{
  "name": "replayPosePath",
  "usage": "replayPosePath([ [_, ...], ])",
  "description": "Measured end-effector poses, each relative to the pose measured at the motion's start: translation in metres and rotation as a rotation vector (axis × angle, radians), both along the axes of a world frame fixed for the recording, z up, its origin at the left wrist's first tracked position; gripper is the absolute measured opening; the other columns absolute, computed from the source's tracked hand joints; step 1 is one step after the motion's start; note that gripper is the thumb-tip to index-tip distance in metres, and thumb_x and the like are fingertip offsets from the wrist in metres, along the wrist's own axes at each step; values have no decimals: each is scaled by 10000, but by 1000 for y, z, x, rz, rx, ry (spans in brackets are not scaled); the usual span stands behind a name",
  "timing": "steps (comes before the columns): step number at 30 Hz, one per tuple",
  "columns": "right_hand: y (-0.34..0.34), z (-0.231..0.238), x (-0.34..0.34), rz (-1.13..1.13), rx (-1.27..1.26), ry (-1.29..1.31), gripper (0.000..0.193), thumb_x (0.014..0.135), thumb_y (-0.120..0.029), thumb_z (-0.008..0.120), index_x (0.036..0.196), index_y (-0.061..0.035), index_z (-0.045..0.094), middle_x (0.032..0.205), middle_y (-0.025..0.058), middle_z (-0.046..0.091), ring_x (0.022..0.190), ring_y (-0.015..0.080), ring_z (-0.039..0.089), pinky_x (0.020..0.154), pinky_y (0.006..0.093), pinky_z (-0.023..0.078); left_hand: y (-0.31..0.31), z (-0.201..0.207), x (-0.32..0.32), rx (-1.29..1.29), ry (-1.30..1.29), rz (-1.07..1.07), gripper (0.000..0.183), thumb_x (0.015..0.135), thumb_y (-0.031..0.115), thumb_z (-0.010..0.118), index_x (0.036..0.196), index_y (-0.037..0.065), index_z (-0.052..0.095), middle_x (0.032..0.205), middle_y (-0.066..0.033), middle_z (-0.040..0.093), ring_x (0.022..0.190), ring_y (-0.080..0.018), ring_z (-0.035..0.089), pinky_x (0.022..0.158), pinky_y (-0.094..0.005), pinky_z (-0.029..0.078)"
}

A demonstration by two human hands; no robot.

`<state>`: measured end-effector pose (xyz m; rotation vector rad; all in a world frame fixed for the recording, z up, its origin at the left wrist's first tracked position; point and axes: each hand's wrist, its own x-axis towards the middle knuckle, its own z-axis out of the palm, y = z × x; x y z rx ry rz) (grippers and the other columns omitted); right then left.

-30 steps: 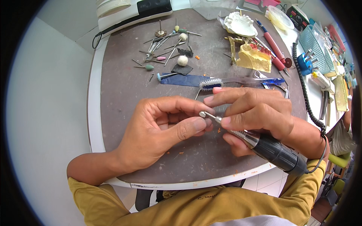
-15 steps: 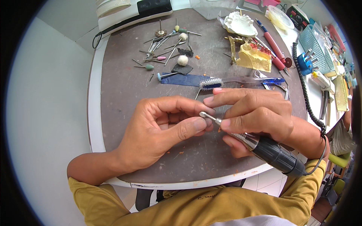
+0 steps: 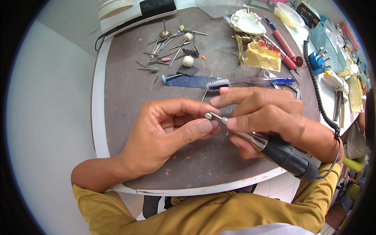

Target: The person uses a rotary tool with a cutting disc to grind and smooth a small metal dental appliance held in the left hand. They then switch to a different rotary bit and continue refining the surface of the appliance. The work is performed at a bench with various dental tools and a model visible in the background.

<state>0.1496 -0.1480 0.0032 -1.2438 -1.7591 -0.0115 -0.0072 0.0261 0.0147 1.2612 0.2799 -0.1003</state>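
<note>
Over the near middle of the bench, my right hand [image 3: 268,113] is wrapped round a rotary handpiece [image 3: 285,157] with a black body and silver nose, tilted with its tip up to the left. A thin shank ends in a small silvery tip [image 3: 208,116] at the fingertips of my left hand [image 3: 160,131]. The thumb and fingers of that hand are closed in a pinch, and whatever they hold is too small and hidden to name. My right index and middle fingertips reach over to the left fingers. Behind the hands lies a clear-handled brush [image 3: 217,84].
Several burs and polishing points [image 3: 166,45] lie at the far left. A blue strip [image 3: 186,81] lies under the brush. Dental models, one white [image 3: 247,21], one yellow [image 3: 261,56], stand far right beside red-handled tools [image 3: 284,41]. A coiled black cord [image 3: 315,84] hangs along the right edge.
The handpiece and both hands have shifted only slightly, its tip turning a little at the left fingertips. The view has moved slightly; the bench things lie as before.
</note>
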Motion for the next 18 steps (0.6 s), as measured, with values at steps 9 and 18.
replayPosePath([
  [9,1,-2,0,-20,23,-12,299,719,5,767,971,-22,608,815,110,639,976,368,687,860,476,566,0,0,1,35,-4,-7,248,899,74,657,1122,-30,626,1094,-134,651,971,-182,661,831,-307,586],
  [18,2,-4,0,2,36,-13,298,718,4,766,974,-18,614,824,114,642,973,365,689,857,465,569,0,1,0,18,-5,1,248,898,74,659,1120,-30,626,1095,-136,650,981,-182,658,840,-312,588],
])
